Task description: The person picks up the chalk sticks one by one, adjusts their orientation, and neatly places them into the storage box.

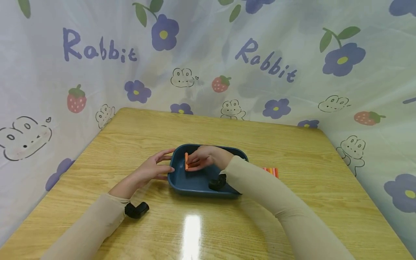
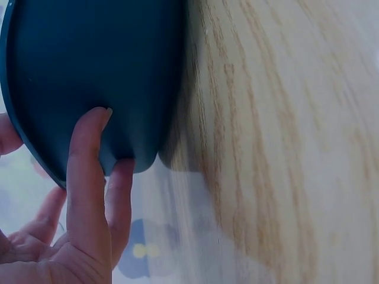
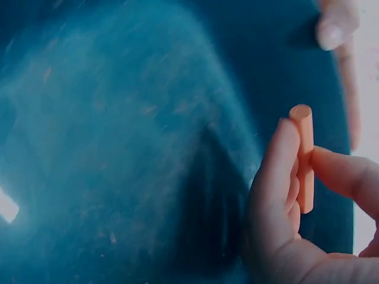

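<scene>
An orange chalk stick [image 3: 305, 160] is pinched between the thumb and fingers of my right hand [image 1: 206, 157], held upright inside a dark blue tray [image 1: 195, 186] near its left end. My left hand [image 1: 152, 168] grips the tray's left end. Its thumb reaches over the rim, and the other fingers lie along the outer wall in the left wrist view. Right of the tray, several chalk sticks [image 1: 272, 171] in pink, orange and red lie in a row, partly hidden by the right sleeve.
The tray stands on a wooden table [image 1: 136, 126] with a bright glare patch at the front. A white curtain [image 1: 208, 50] printed with rabbits, flowers and strawberries surrounds the table. Pale crumbs and smudges mark the tray's floor [image 3: 130, 148].
</scene>
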{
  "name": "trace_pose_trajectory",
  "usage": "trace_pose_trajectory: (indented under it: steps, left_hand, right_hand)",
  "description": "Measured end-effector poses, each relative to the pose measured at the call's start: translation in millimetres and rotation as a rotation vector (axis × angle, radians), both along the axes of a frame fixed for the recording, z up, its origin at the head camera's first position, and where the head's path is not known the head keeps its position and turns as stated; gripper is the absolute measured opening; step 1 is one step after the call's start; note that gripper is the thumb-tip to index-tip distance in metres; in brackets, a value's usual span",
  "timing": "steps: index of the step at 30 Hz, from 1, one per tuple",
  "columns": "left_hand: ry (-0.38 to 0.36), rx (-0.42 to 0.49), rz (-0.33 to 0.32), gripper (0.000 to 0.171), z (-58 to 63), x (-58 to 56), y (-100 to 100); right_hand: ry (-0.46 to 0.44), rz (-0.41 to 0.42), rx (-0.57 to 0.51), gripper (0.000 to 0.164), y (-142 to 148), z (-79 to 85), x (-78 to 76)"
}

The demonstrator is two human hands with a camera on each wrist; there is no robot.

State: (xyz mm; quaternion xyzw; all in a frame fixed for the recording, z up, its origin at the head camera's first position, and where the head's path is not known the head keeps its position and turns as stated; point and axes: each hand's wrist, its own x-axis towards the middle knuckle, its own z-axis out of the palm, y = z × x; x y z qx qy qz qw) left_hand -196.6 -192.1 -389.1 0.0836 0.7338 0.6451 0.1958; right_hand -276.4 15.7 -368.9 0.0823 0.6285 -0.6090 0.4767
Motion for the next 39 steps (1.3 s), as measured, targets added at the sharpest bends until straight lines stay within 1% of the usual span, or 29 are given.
trace_pose_trajectory:
  steps: [8, 13, 17, 21, 24, 29, 32, 39]
  left_hand:
    - [0.003, -0.002, -0.005, 0.072, 2.8, -0.1, 4.5]
    - [0.002, 0.0, -0.006, 0.073, 2.7, -1.6, 5.2]
    - [0.001, 0.003, -0.006, 0.073, 2.8, -2.3, 5.6]
    - [0.001, 0.002, -0.006, 0.072, 2.8, -2.7, 6.5]
    - [-0.001, 0.004, -0.003, 0.072, 2.6, -2.8, 6.8]
    - [-0.006, 0.006, 0.003, 0.073, 2.3, -1.2, 5.5]
    - [-0.006, -0.001, 0.009, 0.073, 2.4, 0.3, 4.2]
    - [-0.002, -0.006, 0.016, 0.072, 3.3, 1.7, 2.5]
  right_hand:
    - [-0.01, -0.012, 0.022, 0.006, -4.5, -3.3, 2.4]
    - [-0.021, -0.012, 0.017, 0.012, -4.9, -2.9, 3.3]
    - [-0.022, 0.008, 0.014, 0.014, -2.7, -3.3, 2.4]
    - [0.002, 0.041, 0.011, 0.016, 1.6, -2.7, 1.7]
    - [0.028, 0.054, -0.002, 0.024, 4.8, 1.5, 2.8]
    - [0.073, 0.065, -0.026, 0.043, 9.1, 13.7, 7.2]
    - [0.098, 0.075, -0.036, 0.048, 11.9, 20.8, 10.1]
    - [0.171, 0.111, -0.078, 0.052, 25.6, 32.7, 17.7]
